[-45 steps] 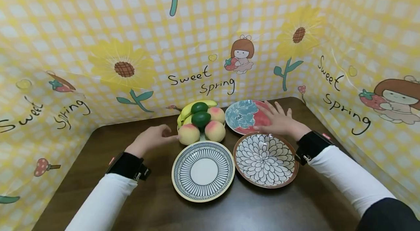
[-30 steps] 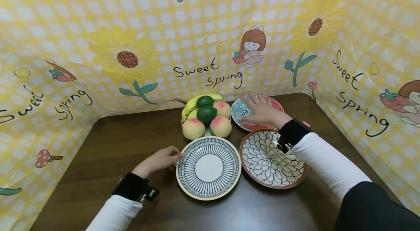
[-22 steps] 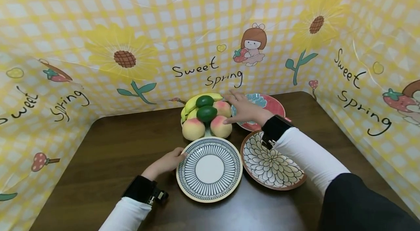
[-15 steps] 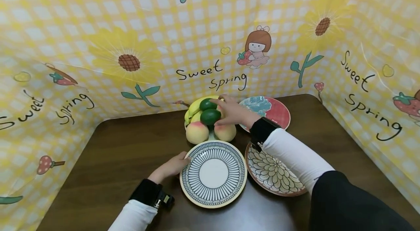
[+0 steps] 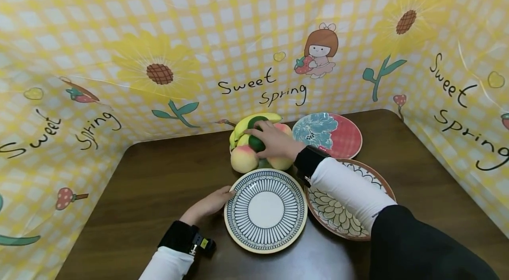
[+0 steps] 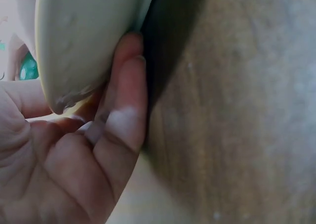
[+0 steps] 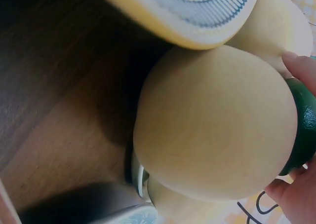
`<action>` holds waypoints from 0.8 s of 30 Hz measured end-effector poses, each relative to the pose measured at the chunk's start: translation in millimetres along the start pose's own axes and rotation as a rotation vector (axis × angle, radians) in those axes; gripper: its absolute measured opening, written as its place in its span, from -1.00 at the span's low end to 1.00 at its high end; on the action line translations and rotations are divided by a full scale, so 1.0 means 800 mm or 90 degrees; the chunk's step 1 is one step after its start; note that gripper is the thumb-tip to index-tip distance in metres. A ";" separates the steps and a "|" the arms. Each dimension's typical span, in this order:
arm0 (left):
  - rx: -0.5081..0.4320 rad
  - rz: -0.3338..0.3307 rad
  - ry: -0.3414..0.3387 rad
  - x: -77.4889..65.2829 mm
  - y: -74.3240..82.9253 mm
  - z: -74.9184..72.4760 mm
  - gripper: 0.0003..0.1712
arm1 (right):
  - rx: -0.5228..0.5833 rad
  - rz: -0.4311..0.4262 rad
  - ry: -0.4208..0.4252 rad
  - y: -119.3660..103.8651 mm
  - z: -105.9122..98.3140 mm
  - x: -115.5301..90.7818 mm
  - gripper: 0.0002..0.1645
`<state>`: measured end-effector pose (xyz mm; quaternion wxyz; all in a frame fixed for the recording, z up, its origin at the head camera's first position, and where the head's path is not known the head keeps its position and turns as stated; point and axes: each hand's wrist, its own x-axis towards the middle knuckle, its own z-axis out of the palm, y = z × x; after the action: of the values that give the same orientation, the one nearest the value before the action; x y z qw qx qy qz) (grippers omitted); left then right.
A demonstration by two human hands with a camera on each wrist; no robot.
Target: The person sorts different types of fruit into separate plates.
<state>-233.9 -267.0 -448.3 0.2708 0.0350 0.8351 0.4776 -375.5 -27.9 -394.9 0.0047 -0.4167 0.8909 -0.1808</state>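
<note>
My left hand [image 5: 208, 204] grips the left rim of a white plate with dark radiating lines [image 5: 265, 210]. In the left wrist view, the thumb lies over the plate's edge and the fingers [image 6: 129, 93] tuck beneath it. My right hand [image 5: 277, 140] reaches over the fruit pile, thumb and fingers around the nearer dark green avocado [image 5: 256, 143]. Just behind sits a second avocado [image 5: 256, 122], partly covered by the fingers. Peaches [image 5: 244, 159] and yellow bananas [image 5: 243, 127] lie around them. In the right wrist view a peach [image 7: 217, 123] hides part of the held avocado [image 7: 305, 128].
The fruit rests in a mostly hidden dish. A red and blue floral plate [image 5: 345, 135] stands behind my right wrist. Under my right forearm lies a brown-rimmed petal-patterned plate [image 5: 338, 216]. A yellow checked cloth [image 5: 191, 19] surrounds the back and sides of the brown table [image 5: 131, 209].
My right hand has moved left from over the floral plate to the fruit pile and closed around an avocado. My left hand has come down from beside the fruit and taken the lined plate's rim.
</note>
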 end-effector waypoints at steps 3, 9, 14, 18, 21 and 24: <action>0.019 0.003 0.024 -0.003 0.001 -0.001 -0.50 | -0.001 -0.011 -0.002 0.000 -0.002 0.003 -0.15; 0.029 0.002 0.039 -0.002 0.001 0.004 -0.55 | 0.010 -0.002 -0.013 0.005 0.003 0.003 -0.22; 0.031 -0.001 0.066 -0.004 0.002 0.007 -0.56 | -0.005 -0.007 0.003 0.005 0.006 0.004 -0.24; 0.037 -0.002 0.077 -0.005 0.002 0.009 -0.56 | -0.016 -0.007 0.005 0.001 0.005 0.003 -0.25; 0.034 0.000 0.079 -0.006 0.002 0.011 -0.56 | -0.019 -0.002 0.009 -0.001 0.002 0.002 -0.24; 0.031 -0.014 0.090 -0.006 0.002 0.011 -0.57 | -0.019 0.003 0.021 -0.002 -0.001 0.001 -0.24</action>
<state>-225.7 -260.9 -448.7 0.2159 -0.0016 0.8636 0.4556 -375.0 -29.4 -393.9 -0.0154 -0.4116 0.8944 -0.1745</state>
